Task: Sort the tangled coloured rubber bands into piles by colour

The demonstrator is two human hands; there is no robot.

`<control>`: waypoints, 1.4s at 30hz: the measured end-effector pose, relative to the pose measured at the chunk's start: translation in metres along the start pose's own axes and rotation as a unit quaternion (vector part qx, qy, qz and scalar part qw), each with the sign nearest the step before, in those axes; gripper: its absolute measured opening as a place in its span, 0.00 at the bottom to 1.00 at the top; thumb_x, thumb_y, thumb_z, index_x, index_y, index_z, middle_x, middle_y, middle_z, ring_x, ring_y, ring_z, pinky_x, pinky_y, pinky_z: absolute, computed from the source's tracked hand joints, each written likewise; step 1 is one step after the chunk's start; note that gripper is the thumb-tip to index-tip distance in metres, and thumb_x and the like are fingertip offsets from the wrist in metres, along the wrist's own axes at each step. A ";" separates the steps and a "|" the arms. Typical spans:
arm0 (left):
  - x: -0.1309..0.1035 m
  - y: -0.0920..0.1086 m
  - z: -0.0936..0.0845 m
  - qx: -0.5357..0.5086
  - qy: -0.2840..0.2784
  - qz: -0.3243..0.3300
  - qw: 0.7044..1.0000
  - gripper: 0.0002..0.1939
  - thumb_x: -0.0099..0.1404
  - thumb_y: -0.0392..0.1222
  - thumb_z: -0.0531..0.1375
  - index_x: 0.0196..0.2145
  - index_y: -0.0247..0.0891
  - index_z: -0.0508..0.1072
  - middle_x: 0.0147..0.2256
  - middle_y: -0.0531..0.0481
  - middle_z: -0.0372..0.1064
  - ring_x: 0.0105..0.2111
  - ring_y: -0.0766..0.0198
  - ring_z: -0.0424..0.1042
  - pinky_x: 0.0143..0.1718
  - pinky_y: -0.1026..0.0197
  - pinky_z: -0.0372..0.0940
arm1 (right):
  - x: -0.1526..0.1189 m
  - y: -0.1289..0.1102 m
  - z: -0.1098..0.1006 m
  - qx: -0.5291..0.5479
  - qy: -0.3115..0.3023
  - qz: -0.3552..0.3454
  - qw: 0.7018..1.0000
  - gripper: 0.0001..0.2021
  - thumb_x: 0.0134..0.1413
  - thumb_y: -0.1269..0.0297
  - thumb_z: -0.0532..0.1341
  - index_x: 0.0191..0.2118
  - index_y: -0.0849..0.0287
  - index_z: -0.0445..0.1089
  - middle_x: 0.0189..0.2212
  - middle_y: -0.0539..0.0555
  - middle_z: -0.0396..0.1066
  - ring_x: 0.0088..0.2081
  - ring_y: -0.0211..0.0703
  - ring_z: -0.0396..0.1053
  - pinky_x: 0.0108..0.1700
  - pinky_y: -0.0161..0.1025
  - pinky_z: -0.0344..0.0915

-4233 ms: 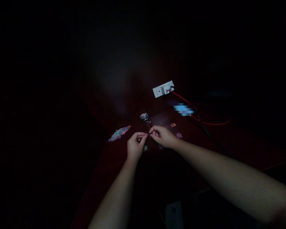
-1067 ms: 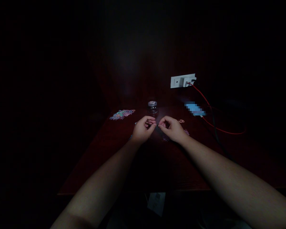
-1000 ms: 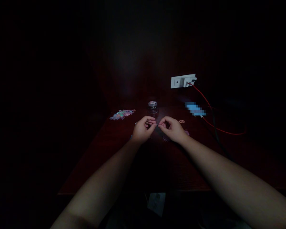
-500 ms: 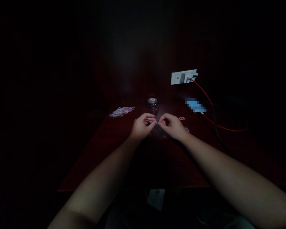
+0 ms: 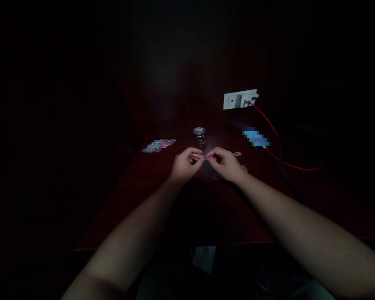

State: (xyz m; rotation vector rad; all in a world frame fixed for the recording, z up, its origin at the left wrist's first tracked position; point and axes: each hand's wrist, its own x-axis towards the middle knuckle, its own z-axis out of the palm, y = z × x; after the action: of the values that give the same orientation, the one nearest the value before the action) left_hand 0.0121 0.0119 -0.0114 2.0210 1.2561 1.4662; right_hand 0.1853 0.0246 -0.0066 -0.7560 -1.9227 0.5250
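Above the dark red table (image 5: 128, 204), my left hand (image 5: 184, 166) and my right hand (image 5: 226, 164) meet fingertip to fingertip. Each pinches with thumb and forefinger at a tiny pale thing between them, too small and dim to name. A heap of pastel hair elastics (image 5: 158, 146) lies to the left, beyond my left hand. Just behind the hands stands a small clear jar (image 5: 199, 136) with a lid. Two or so orange elastics (image 5: 237, 153) lie past my right hand. Purple elastics (image 5: 216, 177) lie below and beside it, partly hidden by the hand.
On the wall at the back right, a white socket plate (image 5: 233, 101) holds a charger with a red cable (image 5: 266, 118). The cable runs by a blurred-out blue device (image 5: 255, 137). A dark cord hangs at the right. Pale paper (image 5: 204, 259) shows below the table's front edge.
My right fingertips have shifted slightly and closed in against the left ones at the tiny thing. The whole view has moved a little; the things on the table lie as before.
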 end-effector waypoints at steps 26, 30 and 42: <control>-0.001 0.004 0.001 -0.031 -0.017 0.015 0.999 0.09 0.57 0.36 0.62 0.38 0.35 0.72 0.33 0.47 0.75 0.33 0.66 0.74 0.34 0.64 0.65 | -0.001 0.001 0.001 0.032 0.000 0.050 0.998 0.04 0.50 0.68 0.59 0.29 0.58 0.62 0.22 0.47 0.60 0.24 0.35 0.57 0.27 0.34 0.55; -0.001 0.004 0.001 -0.025 -0.022 0.019 0.999 0.09 0.58 0.36 0.62 0.38 0.36 0.72 0.34 0.47 0.75 0.34 0.65 0.74 0.35 0.63 0.66 | -0.001 0.002 0.001 0.034 -0.004 0.050 0.998 0.04 0.50 0.68 0.59 0.29 0.58 0.61 0.22 0.47 0.60 0.24 0.35 0.57 0.28 0.34 0.56; -0.002 0.006 0.001 -0.033 -0.046 0.029 0.998 0.09 0.58 0.35 0.62 0.38 0.36 0.72 0.35 0.47 0.74 0.35 0.66 0.73 0.36 0.63 0.66 | -0.002 -0.001 0.001 0.033 -0.014 0.052 0.998 0.03 0.49 0.69 0.59 0.30 0.58 0.62 0.21 0.47 0.60 0.24 0.35 0.58 0.27 0.34 0.55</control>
State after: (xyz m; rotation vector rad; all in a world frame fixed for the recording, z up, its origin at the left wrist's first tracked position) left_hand 0.0157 0.0069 -0.0090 2.0725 1.1056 1.4044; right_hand 0.1848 0.0225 -0.0082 -0.8121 -1.8906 0.6626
